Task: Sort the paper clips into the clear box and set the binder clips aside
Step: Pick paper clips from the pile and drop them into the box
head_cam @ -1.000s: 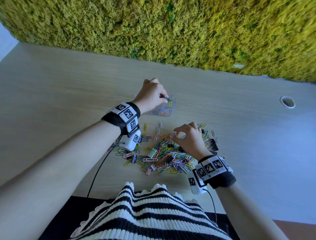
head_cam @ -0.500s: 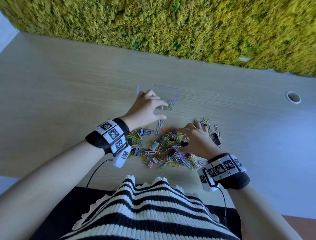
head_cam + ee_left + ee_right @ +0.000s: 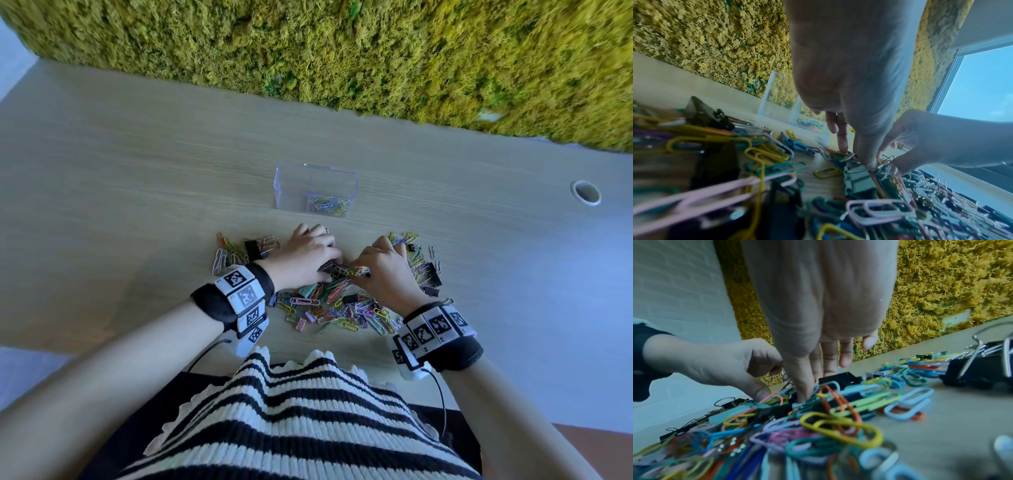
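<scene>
Back from the clear box (image 3: 317, 186), the left hand (image 3: 308, 255) has dropped into the middle of the pile of paper clips (image 3: 337, 305), where it now meets the right hand (image 3: 383, 274) fingertip to fingertip. Left thumb and forefinger press down on a tangle of coloured clips, seemingly closing on it, though the wrist view does not show a firm hold. The right hand pinches a small bunch of clips at the same spot, its other fingers loosely extended. Both hands sit at the near side of the bench (image 3: 137, 192), close to its front edge. The box stands straight ahead of them, toward the far edge and well apart from the pile, its long side running left to right, a few clips lying in its right end. The left hand is slightly nearer to it. Black binder clips (image 3: 428, 274) lie at the pile's right fringe, just beside the right hand.
</scene>
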`<state>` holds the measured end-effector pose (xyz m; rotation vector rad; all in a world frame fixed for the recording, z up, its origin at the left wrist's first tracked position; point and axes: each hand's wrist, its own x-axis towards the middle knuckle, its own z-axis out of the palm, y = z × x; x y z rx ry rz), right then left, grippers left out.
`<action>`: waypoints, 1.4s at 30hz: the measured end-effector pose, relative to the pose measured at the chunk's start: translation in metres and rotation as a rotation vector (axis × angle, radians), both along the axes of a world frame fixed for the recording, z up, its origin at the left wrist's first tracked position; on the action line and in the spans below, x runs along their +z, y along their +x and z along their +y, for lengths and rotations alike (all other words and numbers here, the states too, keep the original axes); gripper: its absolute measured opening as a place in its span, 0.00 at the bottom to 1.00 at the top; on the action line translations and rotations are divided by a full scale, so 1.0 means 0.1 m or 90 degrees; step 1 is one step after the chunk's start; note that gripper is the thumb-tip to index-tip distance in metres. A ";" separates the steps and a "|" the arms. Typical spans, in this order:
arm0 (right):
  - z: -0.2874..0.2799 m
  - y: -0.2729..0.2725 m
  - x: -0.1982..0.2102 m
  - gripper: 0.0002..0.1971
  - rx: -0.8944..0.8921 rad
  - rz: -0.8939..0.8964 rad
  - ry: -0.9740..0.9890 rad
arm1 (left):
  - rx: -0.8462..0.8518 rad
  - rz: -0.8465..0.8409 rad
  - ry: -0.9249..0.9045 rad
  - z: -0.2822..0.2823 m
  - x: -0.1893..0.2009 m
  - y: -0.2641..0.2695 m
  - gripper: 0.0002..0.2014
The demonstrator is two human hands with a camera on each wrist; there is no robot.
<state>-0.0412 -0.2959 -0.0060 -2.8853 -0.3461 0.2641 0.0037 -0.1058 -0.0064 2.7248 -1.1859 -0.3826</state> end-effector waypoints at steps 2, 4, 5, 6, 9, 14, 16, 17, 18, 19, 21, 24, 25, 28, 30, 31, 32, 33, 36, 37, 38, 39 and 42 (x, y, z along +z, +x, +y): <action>0.00 0.01 -0.02 0.13 -0.007 -0.014 0.006 | 0.023 -0.006 0.008 0.05 0.01 0.03 0.18; -0.02 0.02 -0.05 0.11 -0.017 -0.026 0.018 | 0.053 -0.006 0.016 0.13 0.01 0.05 0.15; -0.02 0.03 -0.07 0.10 -0.020 -0.028 0.023 | 0.069 -0.004 0.018 0.17 0.01 0.06 0.14; -0.03 0.03 -0.07 0.10 -0.021 -0.030 0.026 | 0.083 0.002 0.018 0.21 0.00 0.07 0.13; 0.00 0.03 -0.03 0.17 -0.006 -0.019 0.032 | 0.118 0.012 0.000 0.28 0.01 0.08 0.18; 0.06 0.05 -0.02 0.27 0.031 0.008 0.008 | 0.148 0.009 -0.036 0.25 0.02 0.11 0.29; 0.09 0.07 -0.05 0.21 0.031 0.002 0.025 | 0.136 0.023 -0.033 0.21 0.03 0.10 0.30; 0.10 0.08 -0.06 0.17 0.029 -0.008 0.037 | 0.124 0.030 -0.029 0.18 0.03 0.10 0.30; 0.12 0.08 -0.07 0.12 0.026 -0.021 0.047 | 0.112 0.036 -0.024 0.16 0.03 0.09 0.29; 0.14 0.09 -0.07 0.09 0.024 -0.030 0.052 | 0.103 0.038 -0.019 0.14 0.02 0.09 0.29; 0.15 0.09 -0.07 0.07 0.022 -0.033 0.055 | 0.105 0.037 -0.020 0.12 0.01 0.09 0.28; 0.13 0.08 -0.08 0.08 0.024 -0.031 0.060 | 0.141 0.021 -0.037 0.17 0.01 0.11 0.31; 0.12 0.08 -0.08 0.08 0.022 -0.028 0.064 | 0.150 0.015 -0.036 0.20 0.01 0.12 0.32; 0.08 0.08 -0.05 0.06 -0.023 -0.011 0.119 | 0.178 0.017 -0.018 0.33 0.04 0.16 0.35; 0.05 0.09 0.02 0.05 -0.070 -0.004 0.196 | 0.186 0.022 -0.001 0.40 0.05 0.18 0.35; 0.04 0.11 0.06 0.04 -0.087 -0.004 0.230 | 0.182 0.023 0.010 0.42 0.05 0.18 0.34; 0.03 0.14 0.10 0.04 -0.097 -0.005 0.257 | 0.177 0.023 0.020 0.43 0.05 0.18 0.33; 0.03 0.17 0.15 0.04 -0.103 -0.010 0.281 | 0.175 0.025 0.026 0.43 0.05 0.17 0.33; 0.02 0.32 0.27 0.02 -0.117 -0.040 0.365 | 0.182 0.042 0.015 0.38 0.04 0.15 0.30; 0.02 0.39 0.31 0.02 -0.128 -0.052 0.388 | 0.184 0.052 0.007 0.36 0.03 0.15 0.28; 0.03 0.46 0.35 0.02 -0.142 -0.066 0.408 | 0.185 0.058 0.003 0.34 0.03 0.14 0.25; 0.04 0.53 0.39 0.03 -0.152 -0.083 0.420 | 0.183 0.062 0.002 0.32 0.03 0.14 0.23; 0.11 0.74 0.55 0.02 -0.141 -0.151 0.435 | 0.165 0.046 0.012 0.28 0.03 0.13 0.21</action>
